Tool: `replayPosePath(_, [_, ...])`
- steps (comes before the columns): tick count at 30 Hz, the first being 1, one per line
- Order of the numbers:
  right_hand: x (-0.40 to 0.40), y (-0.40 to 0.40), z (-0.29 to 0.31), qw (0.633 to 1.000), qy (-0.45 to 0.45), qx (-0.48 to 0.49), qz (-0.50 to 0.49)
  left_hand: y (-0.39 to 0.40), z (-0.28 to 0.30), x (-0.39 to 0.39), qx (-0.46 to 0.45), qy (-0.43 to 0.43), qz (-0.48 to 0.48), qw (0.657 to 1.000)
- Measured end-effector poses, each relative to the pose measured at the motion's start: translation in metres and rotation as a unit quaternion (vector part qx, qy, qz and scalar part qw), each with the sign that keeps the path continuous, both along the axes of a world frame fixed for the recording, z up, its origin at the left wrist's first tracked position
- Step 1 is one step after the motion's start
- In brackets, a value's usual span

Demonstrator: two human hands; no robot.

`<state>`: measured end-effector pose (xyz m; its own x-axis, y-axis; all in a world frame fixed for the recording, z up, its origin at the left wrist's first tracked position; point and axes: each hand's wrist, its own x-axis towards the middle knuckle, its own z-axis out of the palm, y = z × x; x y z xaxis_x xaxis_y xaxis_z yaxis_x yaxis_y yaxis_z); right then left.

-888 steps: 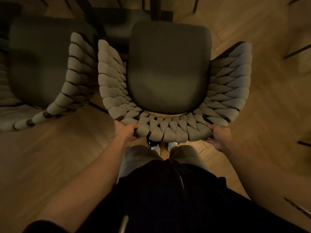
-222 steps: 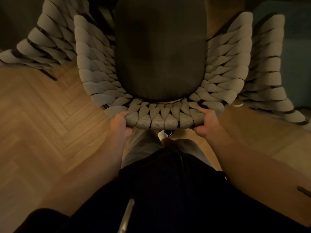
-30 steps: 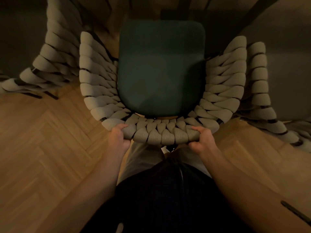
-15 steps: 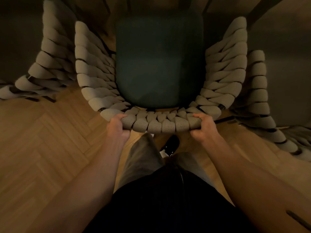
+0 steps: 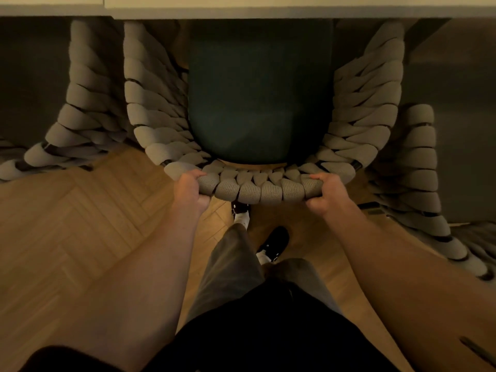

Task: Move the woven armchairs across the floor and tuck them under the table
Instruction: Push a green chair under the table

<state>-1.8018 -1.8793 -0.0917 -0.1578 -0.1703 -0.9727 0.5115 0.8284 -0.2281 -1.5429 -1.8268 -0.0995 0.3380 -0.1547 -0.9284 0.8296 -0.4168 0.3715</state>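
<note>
View from the head camera, looking down. The left hand (image 5: pixel 191 191) and the right hand (image 5: pixel 326 193) each grasp the top rim of the curved back of the middle woven armchair (image 5: pixel 257 187), fingers curled over the thick grey woven bands, one hand toward each end of the back's rear arc. The dark green seat cushion (image 5: pixel 259 92) of this chair reaches forward under the pale edge of the table (image 5: pixel 268 9), which crosses the top of the view and hides the front of the seat. A second woven armchair (image 5: pixel 77 124) stands just beside it on the left and a third (image 5: pixel 418 167) just beside it on the right, both also partly under the table edge. The herringbone wood floor (image 5: pixel 80 224) lies below. The person's black shoe (image 5: pixel 275 241) sits behind the chair back, between the forearms.
</note>
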Motion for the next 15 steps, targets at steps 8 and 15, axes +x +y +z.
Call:
replayPosePath(8, [0.014,-0.033,0.003,1.000,-0.021,0.007,0.003,-0.034,0.005,0.013,-0.012,-0.010,-0.013,1.000])
replayPosePath(15, [0.001,-0.023,0.016,0.996,-0.042,-0.020,0.077,-0.026,0.020,0.016,0.029,-0.037,-0.105,0.993])
